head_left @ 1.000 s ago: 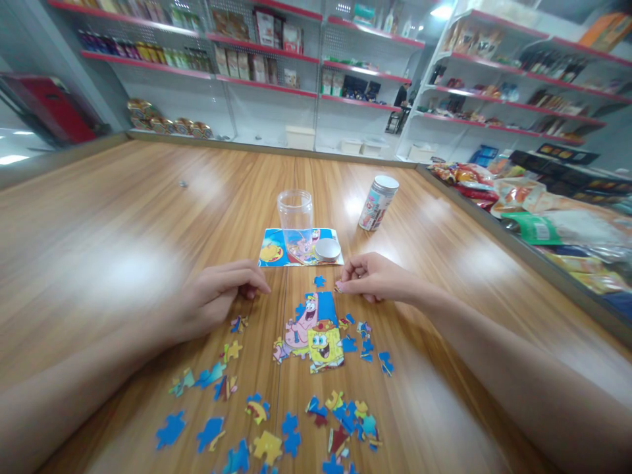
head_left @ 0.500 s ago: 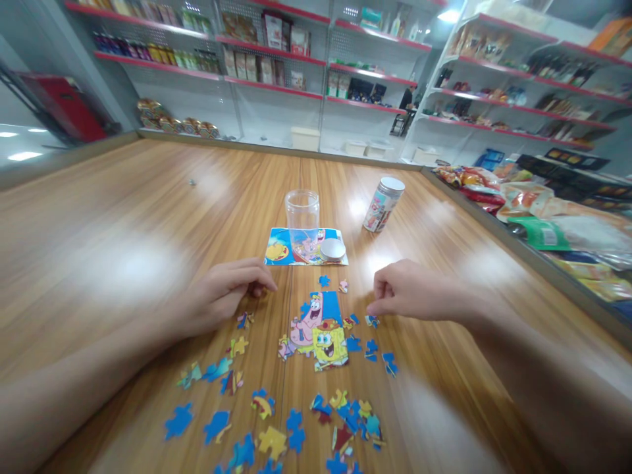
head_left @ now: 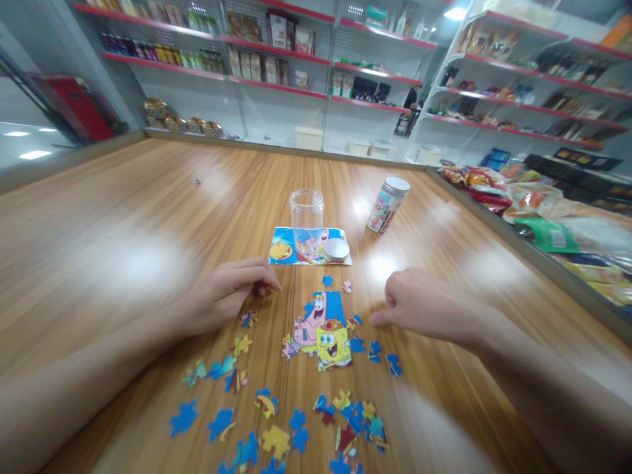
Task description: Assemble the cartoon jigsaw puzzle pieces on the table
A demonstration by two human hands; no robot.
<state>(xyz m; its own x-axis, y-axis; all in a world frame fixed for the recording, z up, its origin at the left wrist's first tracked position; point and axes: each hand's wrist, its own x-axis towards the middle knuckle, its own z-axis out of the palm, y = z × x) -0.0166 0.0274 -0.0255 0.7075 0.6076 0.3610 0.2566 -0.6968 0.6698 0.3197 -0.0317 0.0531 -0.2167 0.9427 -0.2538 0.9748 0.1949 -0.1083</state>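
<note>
A partly joined jigsaw puzzle [head_left: 326, 332] lies on the wooden table, showing a pink figure and a yellow square figure. My right hand [head_left: 419, 303] is to its right, fingers curled down, thumb and fingertips closed over a small puzzle piece that they hide. On the other side rests my left hand [head_left: 237, 293], its fingers loosely curled and no piece seen in them. Close by the joined part are a blue piece [head_left: 357, 344] and a red-and-blue piece [head_left: 354, 322]. Several loose pieces, among them a yellow one [head_left: 275, 442], are spread nearer me.
Behind the puzzle, a clear jar [head_left: 307, 214] and a silver lid [head_left: 336, 249] stand on a picture sheet [head_left: 281, 251]. A printed can [head_left: 388, 205] with a silver top is farther right. Packaged goods [head_left: 567, 234] border the table's right edge. Stocked shelves [head_left: 276, 85] line the back.
My right hand has turned and closed its fingertips over the small piece below it, which is now covered. My left hand stays put. The whole view has shifted slightly.
</note>
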